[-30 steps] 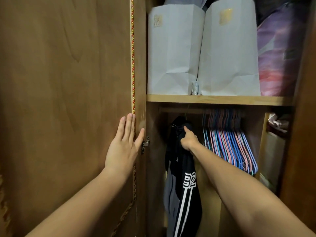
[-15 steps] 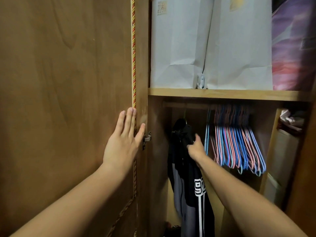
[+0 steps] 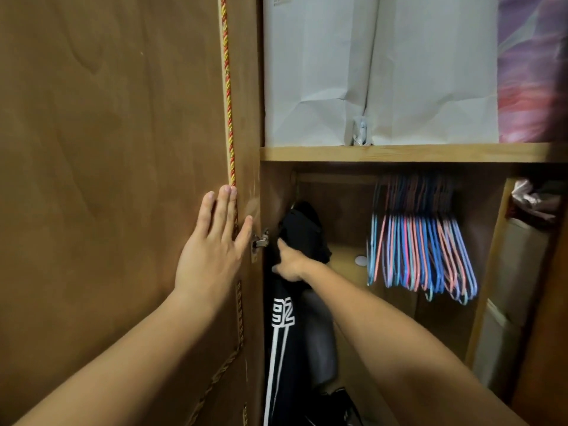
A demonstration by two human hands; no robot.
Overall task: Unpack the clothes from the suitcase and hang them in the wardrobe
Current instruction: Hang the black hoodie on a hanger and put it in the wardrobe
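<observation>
Our right hand (image 3: 287,262) grips the black garment (image 3: 302,235) hanging at the wardrobe's far left, below the wooden shelf (image 3: 399,152). Our left hand (image 3: 212,241) presses flat, fingers straight, on the wardrobe door (image 3: 107,149). Empty pink-and-blue hangers (image 3: 421,247) hang well right.

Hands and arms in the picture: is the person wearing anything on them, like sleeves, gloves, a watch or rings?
No. Both forearms are bare as far as the picture shows, with no sleeve reaching into view. The left hand has no glove, and no ring or watch shows on it or its wrist. The right hand is bare too, with nothing on its wrist. Its fingers are partly hidden, so rings there cannot be ruled out.
</observation>
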